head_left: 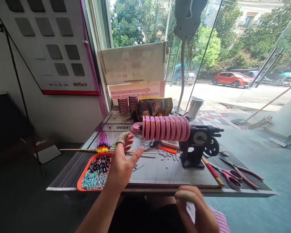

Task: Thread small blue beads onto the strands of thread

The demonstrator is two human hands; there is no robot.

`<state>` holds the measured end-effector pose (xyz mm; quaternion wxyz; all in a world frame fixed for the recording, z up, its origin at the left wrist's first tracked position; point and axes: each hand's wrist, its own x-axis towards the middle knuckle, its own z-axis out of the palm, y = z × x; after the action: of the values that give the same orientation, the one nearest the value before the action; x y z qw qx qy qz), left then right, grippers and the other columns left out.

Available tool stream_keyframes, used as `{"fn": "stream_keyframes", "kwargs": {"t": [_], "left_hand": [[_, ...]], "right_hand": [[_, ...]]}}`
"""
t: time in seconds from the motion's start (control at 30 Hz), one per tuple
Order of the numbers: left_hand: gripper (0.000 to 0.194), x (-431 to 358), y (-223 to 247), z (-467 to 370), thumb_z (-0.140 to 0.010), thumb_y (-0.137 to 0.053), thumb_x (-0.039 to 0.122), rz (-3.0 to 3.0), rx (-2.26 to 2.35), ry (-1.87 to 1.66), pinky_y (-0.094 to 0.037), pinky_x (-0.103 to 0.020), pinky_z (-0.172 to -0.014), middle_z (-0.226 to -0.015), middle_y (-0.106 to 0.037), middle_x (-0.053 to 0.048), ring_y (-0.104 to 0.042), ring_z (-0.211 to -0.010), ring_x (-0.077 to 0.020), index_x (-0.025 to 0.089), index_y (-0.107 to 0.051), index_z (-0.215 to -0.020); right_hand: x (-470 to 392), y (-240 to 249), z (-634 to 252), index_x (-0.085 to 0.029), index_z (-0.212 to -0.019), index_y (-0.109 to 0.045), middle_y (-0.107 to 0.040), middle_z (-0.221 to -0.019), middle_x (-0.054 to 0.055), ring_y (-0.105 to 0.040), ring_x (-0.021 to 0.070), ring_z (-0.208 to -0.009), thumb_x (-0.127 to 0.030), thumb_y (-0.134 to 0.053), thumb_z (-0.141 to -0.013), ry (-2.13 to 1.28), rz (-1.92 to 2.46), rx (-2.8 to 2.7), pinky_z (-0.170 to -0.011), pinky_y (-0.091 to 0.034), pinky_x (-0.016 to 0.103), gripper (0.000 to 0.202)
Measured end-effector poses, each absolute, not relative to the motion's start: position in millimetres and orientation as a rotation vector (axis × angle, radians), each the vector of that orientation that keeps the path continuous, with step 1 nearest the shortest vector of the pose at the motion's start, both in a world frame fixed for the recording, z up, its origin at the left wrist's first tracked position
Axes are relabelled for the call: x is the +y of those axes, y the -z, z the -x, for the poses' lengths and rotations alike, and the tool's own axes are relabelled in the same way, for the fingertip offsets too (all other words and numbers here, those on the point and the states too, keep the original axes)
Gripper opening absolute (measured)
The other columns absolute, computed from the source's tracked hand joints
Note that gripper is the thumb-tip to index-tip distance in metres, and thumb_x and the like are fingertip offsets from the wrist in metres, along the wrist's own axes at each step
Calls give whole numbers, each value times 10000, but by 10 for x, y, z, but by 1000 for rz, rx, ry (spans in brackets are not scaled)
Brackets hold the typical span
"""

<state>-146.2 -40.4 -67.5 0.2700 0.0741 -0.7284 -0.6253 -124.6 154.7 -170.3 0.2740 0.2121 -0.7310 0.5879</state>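
Note:
My left hand (123,158) is raised over the table's left part, fingers apart and nothing in it, beside an orange tray (80,181) of black, turquoise and silvery pieces. My right hand (194,207) is low in front of the table edge, fingers curled and blurred; what they hold, if anything, is hidden. A row of pink discs (166,128) sits on the shaft of a black hand-cranked device (194,149). Under it are a small dish (144,144) of silvery beads, loose beads (168,154) and an orange tool (167,149). A thin stick (81,149) carries a yellow and black tuft (103,148).
Scissors (229,176), pliers (244,174) and a red-and-tan handle (213,171) lie at the right. Stacked pink discs (123,105), a brown bag (155,106) and a metal can (195,108) stand at the back. A grey stand (183,71) rises behind the device.

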Motion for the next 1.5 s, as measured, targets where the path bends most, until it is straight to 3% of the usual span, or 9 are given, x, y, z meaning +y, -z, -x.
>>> {"fn": "stream_keyframes", "kwargs": {"t": [0.13,0.33,0.53,0.67,0.77,0.9,1.03,1.2,1.5], "left_hand": [[496,-363,692,1627,-637,-708,435,-179,-2097,2223,-323,-413,-970,-1098,-614,-118,-483,-1125,-286,152,-576,-1022],[407,41,969,1690,-627,-717,337,182,-2101,2633,-371,-369,-893,-887,-679,-65,-589,-909,-225,147,-598,-966],[277,428,1210,1551,-699,-541,431,-86,-2277,2532,-294,-250,-460,-447,-403,82,-344,-392,-87,165,-542,-776],[313,550,1397,1512,-760,-432,457,-142,-2396,2322,-240,-248,-451,-474,-320,76,-275,-432,-93,174,-532,-667],[250,372,1343,1422,-806,-405,360,-73,-2595,2030,-368,-271,-586,-615,-499,13,-472,-621,-149,175,-549,-719],[336,-235,666,1193,-724,-596,336,381,-3151,1277,-405,-345,-855,-1057,-617,-53,-540,-980,-246,213,-581,-1037],[270,-428,-170,1329,-851,-439,359,139,-2782,504,-420,-384,-853,-974,-649,-48,-575,-943,-243,231,-591,-1035],[515,22,-343,2183,-897,-307,464,646,-2658,-62,-300,-461,-1008,-1313,-486,-175,-390,-1239,-309,112,-464,-1238],[750,47,-268,2589,-806,-82,688,587,-3011,-142,-442,-441,-818,-1132,-623,-150,-576,-1007,-320,179,-527,-1128]], "right_hand": [[1828,1340,1706,-211,-1044,-566,-606,-1038,76,-559,231,-992,-421,-566,-792,-1925,-229,-1940,-870,-427,350,328],[1586,979,2108,-222,-1111,-592,-592,-1186,65,-468,249,-1171,-440,-619,-751,-2560,-691,-2129,-1009,-318,396,422],[1368,841,2281,-147,-947,-642,-683,-957,108,-616,236,-949,-413,-705,-664,-3097,-829,-1995,-942,-375,418,393],[1256,819,2272,-143,-909,-627,-686,-855,82,-645,185,-701,-415,-711,-647,-3339,-918,-1778,-648,-482,310,387],[1158,900,2188,-147,-939,-617,-581,-564,-25,-409,47,-379,-438,-668,-701,-3400,-805,-1555,-389,-262,174,380],[1041,1005,2071,-140,-857,-614,-315,-444,-102,-185,34,-397,-448,-643,-723,-3252,-636,-1381,-407,-126,194,337],[947,1038,2035,-153,-777,-581,-256,-467,-95,-164,61,-431,-522,-582,-722,-3008,-572,-1525,-422,-114,226,372],[822,1101,2077,-183,-648,-512,-193,-478,-89,-133,83,-450,-604,-479,-758,-2791,-521,-1599,-427,-108,247,436],[760,1402,2392,-200,-559,-404,-285,-522,-62,-214,95,-510,-544,-555,-751,-2568,-672,-1770,-490,-146,255,422]]}}
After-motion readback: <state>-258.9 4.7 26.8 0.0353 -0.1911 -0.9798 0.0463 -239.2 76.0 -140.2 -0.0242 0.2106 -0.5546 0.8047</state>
